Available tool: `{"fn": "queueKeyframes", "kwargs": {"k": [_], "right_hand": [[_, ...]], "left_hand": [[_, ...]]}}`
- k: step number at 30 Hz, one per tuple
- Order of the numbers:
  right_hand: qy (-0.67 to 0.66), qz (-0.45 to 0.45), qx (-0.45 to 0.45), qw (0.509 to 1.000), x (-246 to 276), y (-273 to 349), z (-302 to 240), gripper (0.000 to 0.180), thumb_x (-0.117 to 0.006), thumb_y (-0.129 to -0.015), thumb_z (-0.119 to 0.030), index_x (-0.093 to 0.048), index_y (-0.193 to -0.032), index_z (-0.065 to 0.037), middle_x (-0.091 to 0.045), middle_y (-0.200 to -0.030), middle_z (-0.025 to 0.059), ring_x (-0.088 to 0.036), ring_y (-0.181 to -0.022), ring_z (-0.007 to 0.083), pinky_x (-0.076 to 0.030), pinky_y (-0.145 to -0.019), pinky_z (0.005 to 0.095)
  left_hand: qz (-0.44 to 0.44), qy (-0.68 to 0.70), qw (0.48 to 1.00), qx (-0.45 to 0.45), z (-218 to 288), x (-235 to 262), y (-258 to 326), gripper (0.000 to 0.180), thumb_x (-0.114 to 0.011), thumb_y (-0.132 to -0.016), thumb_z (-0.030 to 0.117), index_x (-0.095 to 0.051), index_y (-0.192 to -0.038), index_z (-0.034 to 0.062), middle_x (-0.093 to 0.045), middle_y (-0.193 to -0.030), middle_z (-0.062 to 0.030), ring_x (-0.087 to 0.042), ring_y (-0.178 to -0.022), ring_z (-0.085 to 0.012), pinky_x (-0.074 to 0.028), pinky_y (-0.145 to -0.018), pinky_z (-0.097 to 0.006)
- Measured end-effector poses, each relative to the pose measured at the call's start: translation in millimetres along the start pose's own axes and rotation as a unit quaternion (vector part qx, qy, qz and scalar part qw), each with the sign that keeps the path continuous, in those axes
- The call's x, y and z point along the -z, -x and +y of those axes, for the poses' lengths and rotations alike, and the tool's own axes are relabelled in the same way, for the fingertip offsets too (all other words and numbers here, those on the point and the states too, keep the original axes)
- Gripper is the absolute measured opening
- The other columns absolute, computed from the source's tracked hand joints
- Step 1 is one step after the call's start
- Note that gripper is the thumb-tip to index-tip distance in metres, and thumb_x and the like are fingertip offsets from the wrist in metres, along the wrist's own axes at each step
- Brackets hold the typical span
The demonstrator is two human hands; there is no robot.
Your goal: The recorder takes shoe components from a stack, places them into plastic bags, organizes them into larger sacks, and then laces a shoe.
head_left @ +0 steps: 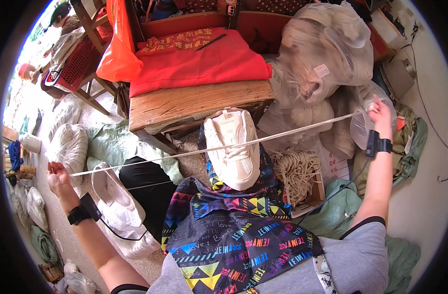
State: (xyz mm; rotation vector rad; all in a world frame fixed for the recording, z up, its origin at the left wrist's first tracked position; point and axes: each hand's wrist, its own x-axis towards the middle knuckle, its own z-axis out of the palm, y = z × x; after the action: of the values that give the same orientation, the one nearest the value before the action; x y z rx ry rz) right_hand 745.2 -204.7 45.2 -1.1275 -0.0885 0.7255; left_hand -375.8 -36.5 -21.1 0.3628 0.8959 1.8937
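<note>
A long cream shoelace (185,155) is pulled taut between my outstretched arms. My left hand (59,177) is closed on its end at the far left. At the right, my right hand (379,113) grips the other end, one finger pointing up. Below the lace, a cream sneaker (232,169) rests on my lap, toe toward me, its tongue showing and some lace in its lower eyelets. Another cream shoe (117,196) lies on a white plastic bundle to the left, near my left forearm. A patterned dark apron (238,245) covers my lap.
Ahead stands a wooden bench (199,105) with a red cloth (204,61) and a black pen-like tool (211,42). A box of cream laces (297,174) sits right of my lap. Large clear plastic bags (327,49) bulge at the back right. A person (62,17) is at the upper left.
</note>
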Motion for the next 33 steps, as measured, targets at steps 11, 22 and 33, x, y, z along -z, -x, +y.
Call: {"fn": "queueKeyframes", "kwargs": {"k": [11,22,33], "right_hand": [[0.279,-0.137,-0.062,0.949,-34,116,112,0.026,-0.049,-0.092,-0.014,-0.059,-0.113,-0.001,-0.045,-0.066,-0.0076,-0.033,-0.048,0.0000,-0.022,-0.038,0.0142],[0.480,-0.439,0.088,0.754,-133,263,244,0.018,-0.056,-0.093,-0.020,-0.060,-0.092,-0.002,-0.062,-0.076,0.0062,-0.059,-0.071,0.0131,-0.046,-0.063,0.0310],[0.474,-0.502,-0.082,0.719,-149,240,241,0.023,-0.062,-0.088,-0.022,-0.066,-0.074,-0.003,-0.063,-0.070,0.0000,-0.053,-0.066,0.0078,-0.044,-0.063,0.0257]], "left_hand": [[-0.348,-0.387,0.837,0.171,-226,-239,278,0.032,-0.041,-0.101,0.029,-0.050,-0.116,0.0028,-0.065,-0.098,-0.0132,-0.059,-0.054,-0.0140,-0.051,-0.051,-0.025],[-0.412,-0.491,0.742,0.197,-307,-236,339,0.023,-0.044,-0.099,0.016,-0.056,-0.089,0.0000,-0.054,-0.067,-0.0023,-0.049,-0.059,-0.0086,-0.042,-0.054,-0.024],[-0.414,-0.460,0.743,0.256,-296,-243,344,0.030,-0.049,-0.097,0.027,-0.061,-0.084,0.0036,-0.046,-0.056,0.0046,-0.041,-0.049,-0.0037,-0.032,-0.045,-0.020]]}}
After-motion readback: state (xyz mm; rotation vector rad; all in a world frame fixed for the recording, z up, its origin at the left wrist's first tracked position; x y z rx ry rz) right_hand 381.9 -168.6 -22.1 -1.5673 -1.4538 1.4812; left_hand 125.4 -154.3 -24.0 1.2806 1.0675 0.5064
